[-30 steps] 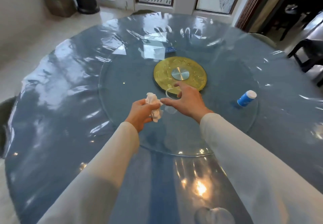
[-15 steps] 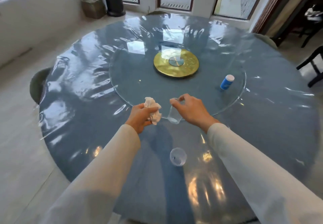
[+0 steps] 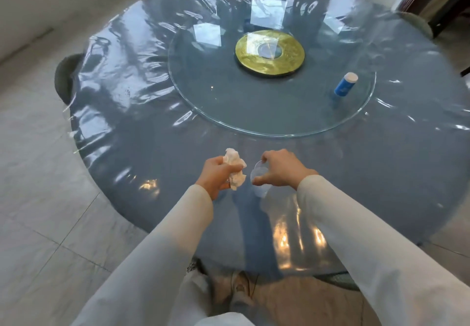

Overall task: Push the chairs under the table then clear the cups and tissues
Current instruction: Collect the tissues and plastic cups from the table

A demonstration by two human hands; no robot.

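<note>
My left hand (image 3: 216, 177) is closed around a crumpled white tissue (image 3: 235, 166). Right beside it, my right hand (image 3: 282, 170) pinches a clear plastic cup (image 3: 258, 177) by its rim, just above the near part of the round blue table (image 3: 142, 147). The cup's lower part blurs into the shiny plastic cover, so I cannot tell whether a second clear cup sits under it. A green chair back (image 3: 64, 76) is tucked against the table's left edge. Another chair (image 3: 417, 23) stands at the far right edge, and a third chair (image 3: 338, 278) shows under the near edge.
A glass turntable (image 3: 203, 102) with a gold centre disc (image 3: 269, 52) fills the middle of the table. A blue bottle with a white cap (image 3: 344, 85) stands on its right side. Tiled floor lies to the left, a wall and windows behind.
Both hands have drawn back from the turntable to the near part of the table, carrying the tissue and the cup. The loose cup seen near the table edge now lies at or under the held cup.
</note>
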